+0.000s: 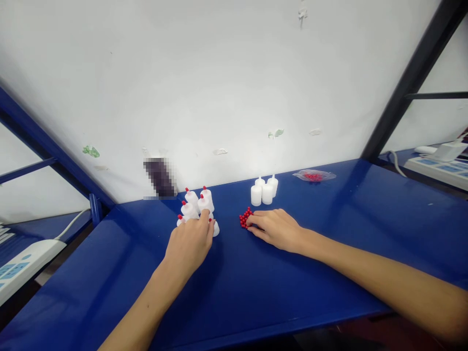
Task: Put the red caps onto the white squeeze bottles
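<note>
My left hand [188, 240] is closed around a small white squeeze bottle [216, 229] with a red cap, at the near right of a group. Several more white bottles with red caps [191, 197] stand upright just beyond and beside this hand, some partly hidden by it. My right hand [277, 226] reaches in from the right to a small pile of loose red caps [244, 217]. Its thumb and fingertips come together at the pile's right edge on a red cap, which they mostly hide. Behind the pile stand several white bottles [267, 193] with bare nozzles.
A clear plastic bag of red caps [313, 176] lies on the blue table [234, 297] at the back right. A dark pixelated object [161, 178] leans against the white wall. White power strips [27, 265] sit beyond the frame posts on both sides.
</note>
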`<state>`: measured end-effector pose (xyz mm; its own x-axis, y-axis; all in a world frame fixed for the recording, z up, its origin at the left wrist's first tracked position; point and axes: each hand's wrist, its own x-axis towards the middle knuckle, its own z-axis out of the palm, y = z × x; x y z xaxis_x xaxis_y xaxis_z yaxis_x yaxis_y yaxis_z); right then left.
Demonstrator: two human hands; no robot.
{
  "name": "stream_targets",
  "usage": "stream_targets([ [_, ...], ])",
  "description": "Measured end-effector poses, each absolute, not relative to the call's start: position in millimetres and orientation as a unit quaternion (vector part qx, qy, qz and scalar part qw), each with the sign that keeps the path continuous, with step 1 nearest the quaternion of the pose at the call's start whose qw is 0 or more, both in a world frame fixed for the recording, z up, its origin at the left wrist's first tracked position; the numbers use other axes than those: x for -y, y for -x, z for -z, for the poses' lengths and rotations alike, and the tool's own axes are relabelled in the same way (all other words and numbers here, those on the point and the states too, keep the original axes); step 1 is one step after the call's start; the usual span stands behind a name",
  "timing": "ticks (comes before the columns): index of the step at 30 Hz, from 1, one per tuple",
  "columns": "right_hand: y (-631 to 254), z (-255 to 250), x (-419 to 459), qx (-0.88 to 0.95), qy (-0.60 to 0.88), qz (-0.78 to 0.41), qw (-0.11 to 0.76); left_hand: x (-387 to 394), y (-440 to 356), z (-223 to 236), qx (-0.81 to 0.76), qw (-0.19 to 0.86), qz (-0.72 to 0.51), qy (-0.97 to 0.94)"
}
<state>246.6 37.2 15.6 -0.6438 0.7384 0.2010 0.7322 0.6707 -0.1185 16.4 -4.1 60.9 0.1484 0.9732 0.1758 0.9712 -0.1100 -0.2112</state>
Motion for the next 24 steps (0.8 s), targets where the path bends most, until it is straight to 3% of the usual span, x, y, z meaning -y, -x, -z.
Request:
stream_targets([
  [4,-246.9,-20.9,-33.8,0.915,0.388,-0.03,0.105,9.1,-23.2,-53.4,0.571,0.12,0.112,0.804],
  [13,-247.2,-24.1,-16.9,0.926,0.356,-0.081,0.098,15.8,-49.8,-18.5,0.445,-0.123,0.238,0.854],
  [15,-246.6,-25.7,-16.2,0.903,0.369,-0.16,0.148,13.2,-49.0,-14.8,0.431,-0.107,0.274,0.853],
  [20,-242.2,-28.3,-16.0,0.745,0.349,-0.501,0.269,2.2,-41.4,-12.4,0.358,0.029,0.387,0.849],
  [24,-238.9,-22.7,-13.6,0.675,0.289,-0.615,0.288,-1.5,-36.7,-11.5,0.326,0.055,0.409,0.851],
])
